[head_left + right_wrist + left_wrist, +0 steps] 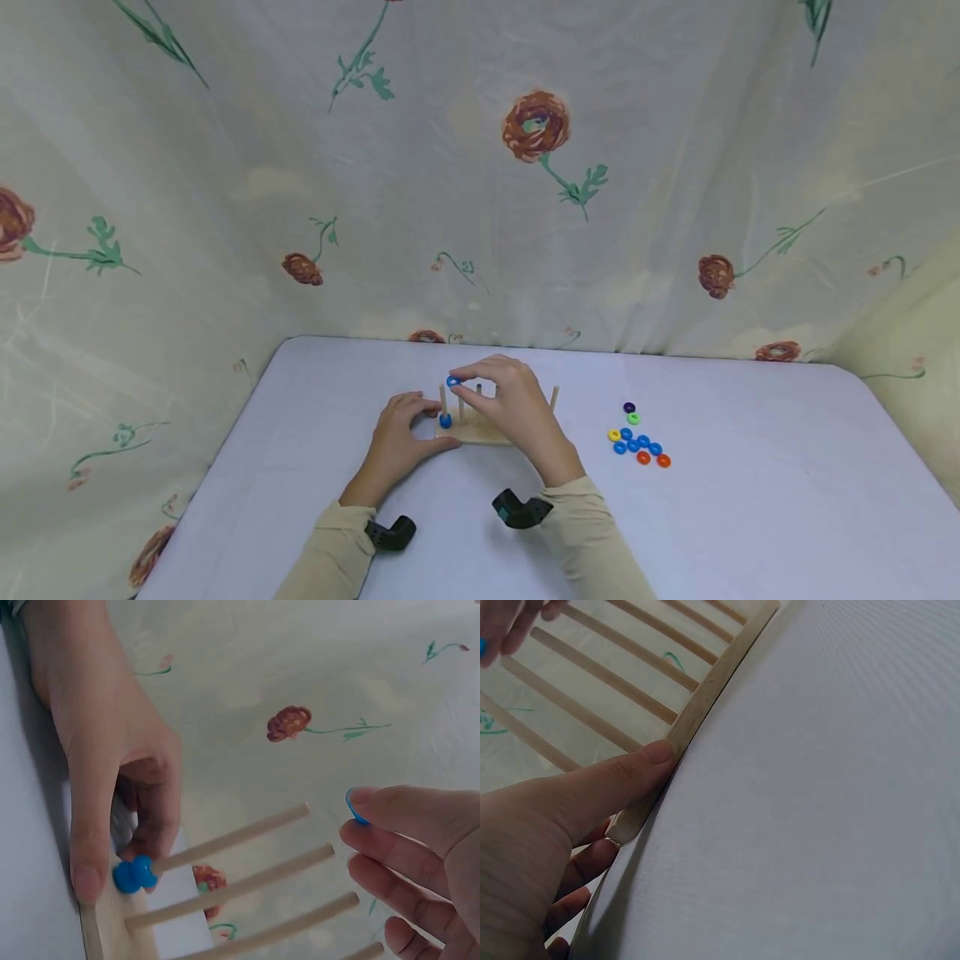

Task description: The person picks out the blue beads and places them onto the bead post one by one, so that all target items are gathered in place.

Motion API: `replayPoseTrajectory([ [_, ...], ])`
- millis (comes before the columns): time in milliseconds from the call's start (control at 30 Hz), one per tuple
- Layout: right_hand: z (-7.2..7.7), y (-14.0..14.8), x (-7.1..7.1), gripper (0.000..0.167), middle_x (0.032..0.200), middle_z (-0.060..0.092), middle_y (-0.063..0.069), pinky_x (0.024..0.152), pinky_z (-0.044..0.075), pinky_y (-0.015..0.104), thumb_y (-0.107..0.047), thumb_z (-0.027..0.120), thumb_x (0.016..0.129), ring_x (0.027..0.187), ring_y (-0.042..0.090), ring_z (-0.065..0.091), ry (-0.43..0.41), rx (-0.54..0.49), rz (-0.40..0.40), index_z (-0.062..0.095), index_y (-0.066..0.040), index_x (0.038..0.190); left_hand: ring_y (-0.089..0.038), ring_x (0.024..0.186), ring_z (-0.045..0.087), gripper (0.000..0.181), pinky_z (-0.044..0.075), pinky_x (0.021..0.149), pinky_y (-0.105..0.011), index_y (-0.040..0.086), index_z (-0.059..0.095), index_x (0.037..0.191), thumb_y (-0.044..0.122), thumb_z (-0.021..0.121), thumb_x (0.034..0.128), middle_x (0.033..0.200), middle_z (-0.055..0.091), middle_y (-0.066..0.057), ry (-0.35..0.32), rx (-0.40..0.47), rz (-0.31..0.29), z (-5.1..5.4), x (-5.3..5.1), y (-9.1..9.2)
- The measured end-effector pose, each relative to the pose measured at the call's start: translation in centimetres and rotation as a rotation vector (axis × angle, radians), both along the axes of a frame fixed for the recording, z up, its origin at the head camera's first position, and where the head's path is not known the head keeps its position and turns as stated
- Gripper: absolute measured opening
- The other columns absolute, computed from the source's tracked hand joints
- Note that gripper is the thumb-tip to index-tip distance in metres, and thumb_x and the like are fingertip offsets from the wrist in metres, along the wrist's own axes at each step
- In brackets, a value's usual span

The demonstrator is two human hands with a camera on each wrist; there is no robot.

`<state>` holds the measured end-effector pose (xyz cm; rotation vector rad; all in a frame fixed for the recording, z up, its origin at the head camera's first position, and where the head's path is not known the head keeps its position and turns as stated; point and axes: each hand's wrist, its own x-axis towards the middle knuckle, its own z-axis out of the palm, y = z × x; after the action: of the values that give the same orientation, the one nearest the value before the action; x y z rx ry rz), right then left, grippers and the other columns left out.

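Note:
A wooden peg board (480, 432) with a row of upright pegs stands on the table. My left hand (399, 433) grips its left end; the thumb (641, 766) lies along the front edge of the base and the other fingers reach round the end. On the leftmost peg, blue rings (135, 875), seemingly two, sit down at the base. My right hand (517, 407) pinches another blue ring (453, 381) between thumb and forefinger, near the tops of the left pegs and apart from them. Part of the board is hidden behind the right hand.
To the right of the board lie loose rings: several blue ones (643, 441), a yellow ring (614, 435), a green ring (633, 418), a dark purple ring (629, 407) and two orange rings (664, 461). A flowered curtain (637, 275) hangs behind the white table (765, 517).

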<state>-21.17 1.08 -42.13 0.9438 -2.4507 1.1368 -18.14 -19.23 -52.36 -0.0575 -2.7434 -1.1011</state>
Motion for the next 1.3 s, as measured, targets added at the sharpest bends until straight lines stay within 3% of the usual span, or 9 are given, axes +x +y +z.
replayPoseTrajectory([
  [200, -0.5, -1.0, 0.0, 0.02, 0.104, 0.081, 0.0, 0.092, 0.06, 0.041, -0.025, 0.08, 0.091, 0.103, 0.019, 0.073, 0.003, 0.033, -0.016, 0.082, -0.016, 0.11, -0.034, 0.142, 0.049, 0.058, 0.041, 0.117, -0.062, 0.015, 0.075, 0.12, 0.041, 0.095, 0.0717, 0.138, 0.066, -0.011, 0.011, -0.001, -0.015, 0.1, 0.0, 0.1],
  [367, -0.9, -1.3, 0.2, 0.02, 0.102, 0.081, -0.001, 0.095, 0.058, 0.041, -0.025, 0.081, 0.09, 0.101, 0.017, 0.073, 0.027, 0.052, -0.031, 0.082, -0.017, 0.109, -0.035, 0.14, 0.05, 0.058, 0.042, 0.115, -0.062, 0.014, 0.075, 0.118, 0.04, 0.095, 0.0709, 0.137, 0.067, -0.012, 0.031, -0.007, -0.017, 0.1, 0.1, -0.1],
  [633, -1.2, -2.0, 0.4, 0.018, 0.098, 0.081, -0.001, 0.09, 0.056, 0.038, -0.024, 0.08, 0.092, 0.097, 0.016, 0.073, 0.13, 0.05, -0.033, 0.082, -0.015, 0.107, -0.035, 0.143, 0.047, 0.058, 0.04, 0.117, -0.063, 0.015, 0.074, 0.119, 0.042, 0.094, 0.0719, 0.143, 0.063, -0.013, -0.017, -0.002, -0.005, 0.3, 0.1, 0.0],
  [933, -1.4, -2.1, 0.7, 0.018, 0.099, 0.081, -0.002, 0.087, 0.056, 0.036, -0.024, 0.08, 0.091, 0.098, 0.016, 0.073, 0.152, 0.036, -0.054, 0.082, -0.015, 0.107, -0.036, 0.139, 0.05, 0.057, 0.042, 0.115, -0.062, 0.013, 0.075, 0.116, 0.039, 0.096, 0.0703, 0.136, 0.067, -0.014, 0.039, -0.015, -0.022, -0.1, 0.0, -0.2],
  [1300, -1.6, -2.1, 0.8, 0.018, 0.101, 0.081, -0.002, 0.089, 0.057, 0.037, -0.025, 0.079, 0.093, 0.1, 0.016, 0.074, 0.13, 0.06, -0.063, 0.082, -0.015, 0.107, -0.035, 0.14, 0.05, 0.057, 0.041, 0.117, -0.061, 0.013, 0.075, 0.116, 0.041, 0.096, 0.0704, 0.137, 0.067, -0.013, 0.028, -0.019, -0.026, 0.0, 0.1, -0.2],
])
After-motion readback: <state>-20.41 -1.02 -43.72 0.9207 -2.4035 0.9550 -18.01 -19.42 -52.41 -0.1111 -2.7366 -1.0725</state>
